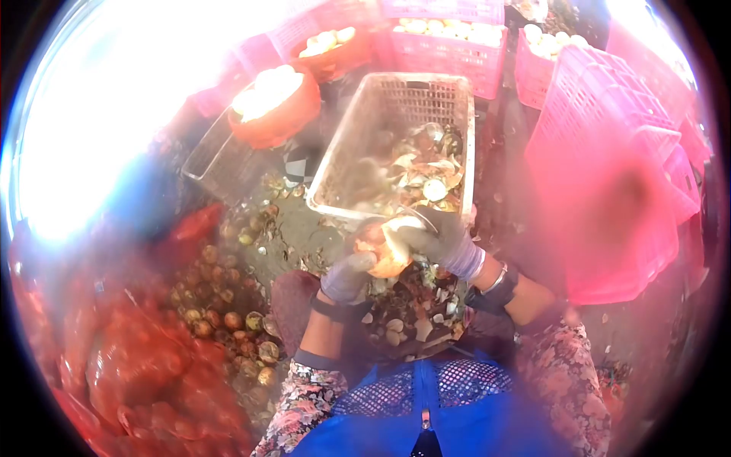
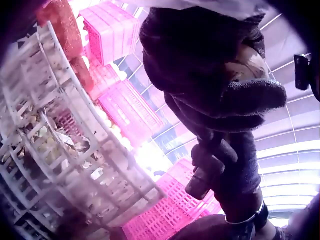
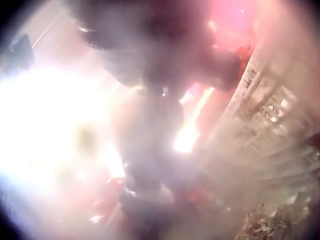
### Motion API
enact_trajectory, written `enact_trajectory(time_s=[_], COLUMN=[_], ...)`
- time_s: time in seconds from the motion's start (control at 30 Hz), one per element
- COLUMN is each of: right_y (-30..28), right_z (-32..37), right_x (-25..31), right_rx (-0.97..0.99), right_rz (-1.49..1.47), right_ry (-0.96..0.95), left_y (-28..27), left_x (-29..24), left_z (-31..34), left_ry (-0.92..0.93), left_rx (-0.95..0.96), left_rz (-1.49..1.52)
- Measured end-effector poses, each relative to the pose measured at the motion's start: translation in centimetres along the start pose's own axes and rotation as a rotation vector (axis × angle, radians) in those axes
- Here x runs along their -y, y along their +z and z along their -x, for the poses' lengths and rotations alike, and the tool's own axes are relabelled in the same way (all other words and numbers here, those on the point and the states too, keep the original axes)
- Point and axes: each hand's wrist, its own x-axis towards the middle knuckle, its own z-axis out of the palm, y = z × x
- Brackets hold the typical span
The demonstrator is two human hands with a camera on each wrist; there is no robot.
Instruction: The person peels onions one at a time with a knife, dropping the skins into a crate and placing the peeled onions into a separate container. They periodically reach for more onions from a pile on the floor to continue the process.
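Holding peels [image 1: 426, 171], a crate [image 1: 396, 84] sits beyond left hand's [image 1: 346, 278] fruit [image 1: 378, 247], right hand's [image 1: 445, 242] knife [image 2: 199, 184]

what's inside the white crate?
The white crate holds onion skins and scraps, heaped at its near right end; the far floor looks bare. What's under the heap is covered; the left hand, the onion it holds and the right hand hide the near rim.

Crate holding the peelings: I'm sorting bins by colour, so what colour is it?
The crate is white, clearest in the head view.
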Motion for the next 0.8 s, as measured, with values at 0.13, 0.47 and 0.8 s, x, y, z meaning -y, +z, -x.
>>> enact_trajectory(time_s=[0.13,0.47,0.8], right_y=[-0.4,-1.0,-2.9], right_z=[-0.2,-0.8,-2.4], right_x=[1.4,3.2,0.6], right_rx=[-0.072,0.084,-0.206], right_rz=[-0.355,-0.507,-1.031], right_ry=[0.205,0.473,0.669], left_y=[-1.8,0.1,-2.4], left_x=[0.7,2.6,3.6], left_z=[-1.9,-1.7,-1.4], left_ry=[0.012,0.094,0.314], left_rx=[-0.022,-0.281,-0.375], left_rz=[-0.015,0.037,-0.626])
